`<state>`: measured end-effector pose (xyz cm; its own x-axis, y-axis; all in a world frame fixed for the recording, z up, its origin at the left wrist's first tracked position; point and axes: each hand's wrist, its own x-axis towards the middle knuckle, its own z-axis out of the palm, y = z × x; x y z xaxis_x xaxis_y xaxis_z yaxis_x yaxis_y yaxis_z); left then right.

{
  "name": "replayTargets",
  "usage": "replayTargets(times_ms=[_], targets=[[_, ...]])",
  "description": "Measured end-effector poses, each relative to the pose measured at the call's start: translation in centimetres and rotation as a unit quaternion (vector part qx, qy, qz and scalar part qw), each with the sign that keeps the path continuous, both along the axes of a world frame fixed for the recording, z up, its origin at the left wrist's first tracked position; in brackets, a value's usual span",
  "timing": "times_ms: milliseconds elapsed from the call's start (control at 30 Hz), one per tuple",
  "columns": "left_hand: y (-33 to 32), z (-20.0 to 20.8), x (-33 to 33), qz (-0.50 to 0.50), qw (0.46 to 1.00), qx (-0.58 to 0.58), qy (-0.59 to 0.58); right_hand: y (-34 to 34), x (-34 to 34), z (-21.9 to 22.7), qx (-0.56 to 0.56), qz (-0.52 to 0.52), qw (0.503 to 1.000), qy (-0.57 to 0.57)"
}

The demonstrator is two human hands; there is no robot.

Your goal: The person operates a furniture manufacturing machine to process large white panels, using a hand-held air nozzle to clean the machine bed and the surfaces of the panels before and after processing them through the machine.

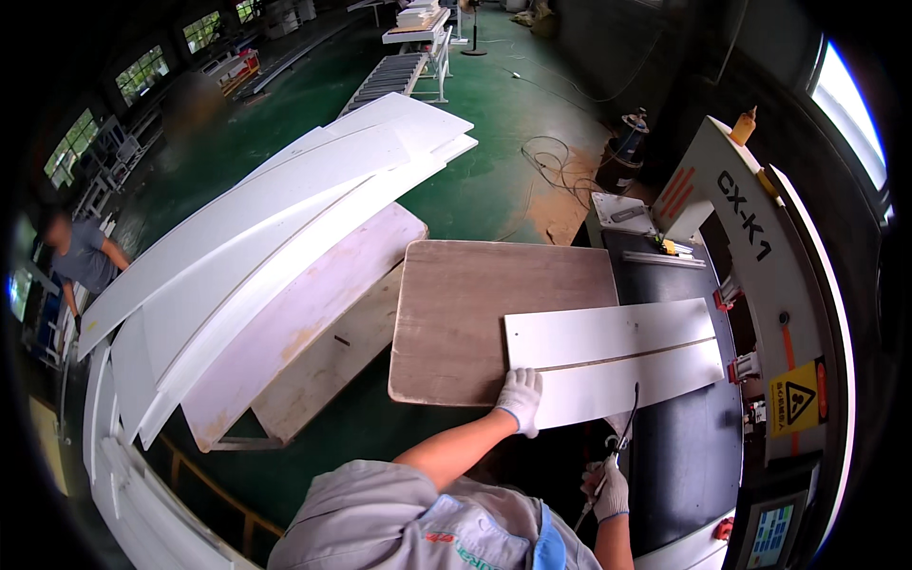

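Note:
A white panel (pixel 617 332) lies partly on a brown board and partly on the machine's black bed. A narrow brown line runs along its length; whether it is a groove or a seam between two boards I cannot tell. My left hand (pixel 522 399), in a white glove, is closed on the panel's near left edge. Below the panel's near edge, my gloved right hand (pixel 608 486) grips an air blow gun (pixel 622 439). Its thin dark nozzle points up over the panel. The gun's body is partly hidden by the glove.
The brown board (pixel 494 285) stands left of the black machine bed (pixel 674 399). The machine's white frame (pixel 760 218) and its control screen (pixel 774 532) rise at right. Large white panels (pixel 285 218) are stacked at left. Another person (pixel 85 256) is at far left.

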<state>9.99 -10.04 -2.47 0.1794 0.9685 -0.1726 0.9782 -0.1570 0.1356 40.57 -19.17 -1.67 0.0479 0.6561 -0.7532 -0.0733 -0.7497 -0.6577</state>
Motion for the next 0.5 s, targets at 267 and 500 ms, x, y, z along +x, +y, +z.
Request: replayTargets(times_ms=[267,500], targets=[[-21.7,-1.2,-11.8,0.23,0.965,-0.008,-0.127,9.0,-5.6,-9.8,0.092,-0.102,0.952,0.273],[-33.0,-9.4,-20.8,0.769,0.519,0.037,-0.372,1.1,-15.9,-9.9,0.066,0.163,0.967,0.183]])
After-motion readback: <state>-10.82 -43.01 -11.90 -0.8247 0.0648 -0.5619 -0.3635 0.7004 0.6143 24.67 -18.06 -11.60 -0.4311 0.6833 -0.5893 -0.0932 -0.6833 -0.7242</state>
